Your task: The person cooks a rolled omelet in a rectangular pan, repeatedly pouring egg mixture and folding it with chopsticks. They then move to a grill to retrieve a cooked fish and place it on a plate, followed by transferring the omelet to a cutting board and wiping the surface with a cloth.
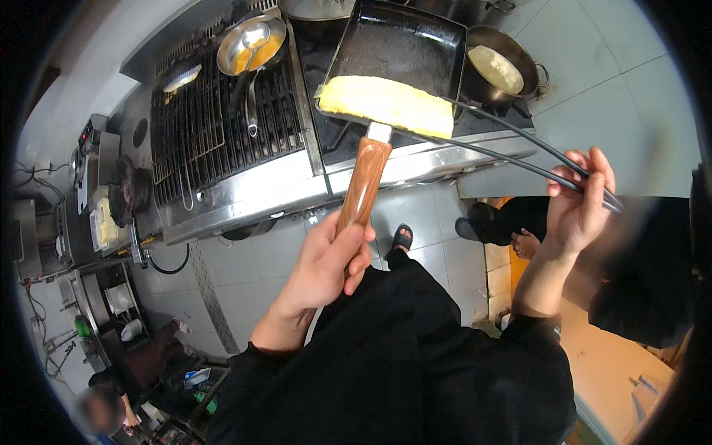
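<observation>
My left hand (330,259) is closed round the brown wooden handle of a square black omelette pan (400,48), held over the stove. A thick yellow rolled omelette (389,105) lies along the pan's near side, by the handle. My right hand (582,185) grips a pair of long black chopsticks (512,141). Their tips reach to the omelette's right end, one passing behind it and the other along its near side; whether they pinch it I cannot tell.
Left of the pan is a black grill grate (193,133). On it rest a steel pan (252,48) of beaten egg with a ladle, and a piece of fish (183,78). At right stands a pot (508,67) with a pale oval thing inside. Other people are at right and lower left.
</observation>
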A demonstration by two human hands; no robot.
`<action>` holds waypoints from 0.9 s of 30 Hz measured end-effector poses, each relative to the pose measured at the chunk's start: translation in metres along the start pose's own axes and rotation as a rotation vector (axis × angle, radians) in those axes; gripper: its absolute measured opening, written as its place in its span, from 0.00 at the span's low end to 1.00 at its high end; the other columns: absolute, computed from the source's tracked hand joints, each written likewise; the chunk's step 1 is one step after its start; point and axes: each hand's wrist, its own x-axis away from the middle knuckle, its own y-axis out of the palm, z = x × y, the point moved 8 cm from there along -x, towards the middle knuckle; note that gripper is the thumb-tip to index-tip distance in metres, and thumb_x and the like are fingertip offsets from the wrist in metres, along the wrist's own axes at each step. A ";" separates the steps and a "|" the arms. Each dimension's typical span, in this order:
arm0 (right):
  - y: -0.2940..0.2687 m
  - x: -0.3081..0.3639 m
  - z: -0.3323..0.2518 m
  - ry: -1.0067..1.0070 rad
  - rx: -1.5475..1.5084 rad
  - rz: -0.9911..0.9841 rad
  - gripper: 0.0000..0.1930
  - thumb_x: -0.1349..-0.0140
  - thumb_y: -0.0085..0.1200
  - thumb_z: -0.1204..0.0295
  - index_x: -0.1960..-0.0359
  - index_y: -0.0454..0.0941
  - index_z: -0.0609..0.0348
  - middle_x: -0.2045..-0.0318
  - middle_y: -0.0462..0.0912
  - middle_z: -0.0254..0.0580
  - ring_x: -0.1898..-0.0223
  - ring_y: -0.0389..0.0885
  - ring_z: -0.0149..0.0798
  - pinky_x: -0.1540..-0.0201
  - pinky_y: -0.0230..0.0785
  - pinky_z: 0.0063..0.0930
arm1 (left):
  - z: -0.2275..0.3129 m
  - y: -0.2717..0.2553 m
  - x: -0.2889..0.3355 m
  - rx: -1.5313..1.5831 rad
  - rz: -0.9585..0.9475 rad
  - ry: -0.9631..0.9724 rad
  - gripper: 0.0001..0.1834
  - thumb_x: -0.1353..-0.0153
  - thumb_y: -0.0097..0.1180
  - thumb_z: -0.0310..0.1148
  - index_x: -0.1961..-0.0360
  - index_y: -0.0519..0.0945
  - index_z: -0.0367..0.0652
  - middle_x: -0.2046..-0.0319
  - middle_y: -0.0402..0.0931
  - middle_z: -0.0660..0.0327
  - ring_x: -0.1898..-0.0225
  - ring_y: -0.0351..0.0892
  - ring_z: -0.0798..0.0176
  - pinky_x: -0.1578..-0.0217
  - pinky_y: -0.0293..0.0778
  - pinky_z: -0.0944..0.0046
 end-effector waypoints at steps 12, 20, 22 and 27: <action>-0.019 -0.008 -0.007 -0.006 -0.057 0.091 0.13 0.33 0.43 0.71 0.53 0.73 0.67 0.61 0.79 0.59 0.69 0.82 0.42 0.71 0.77 0.28 | -0.004 -0.002 -0.002 -0.119 -0.021 0.028 0.11 0.32 0.40 0.36 0.64 0.68 0.38 0.85 0.63 0.67 0.90 0.60 0.76 0.88 0.58 0.76; 0.025 -0.027 -0.013 -0.163 0.095 -0.100 0.10 0.37 0.48 0.75 0.57 0.74 0.69 0.62 0.79 0.57 0.64 0.81 0.45 0.63 0.77 0.30 | -0.033 -0.003 -0.027 -0.167 -0.085 0.277 0.11 0.34 0.44 0.36 0.63 0.68 0.36 0.85 0.65 0.66 0.88 0.61 0.77 0.87 0.59 0.75; 0.045 -0.035 -0.022 -0.320 0.251 -0.210 0.09 0.38 0.50 0.77 0.58 0.75 0.68 0.63 0.79 0.57 0.63 0.81 0.45 0.61 0.77 0.31 | -0.041 -0.005 -0.033 -0.178 -0.108 0.336 0.13 0.34 0.46 0.38 0.64 0.68 0.36 0.84 0.65 0.66 0.88 0.62 0.77 0.87 0.59 0.75; 0.053 -0.046 -0.015 -0.244 0.321 -0.360 0.06 0.41 0.51 0.81 0.63 0.78 0.69 0.64 0.80 0.56 0.62 0.81 0.44 0.59 0.76 0.31 | -0.047 0.000 -0.048 -0.144 -0.131 0.491 0.18 0.35 0.48 0.42 0.65 0.67 0.35 0.86 0.64 0.64 0.90 0.60 0.75 0.89 0.59 0.75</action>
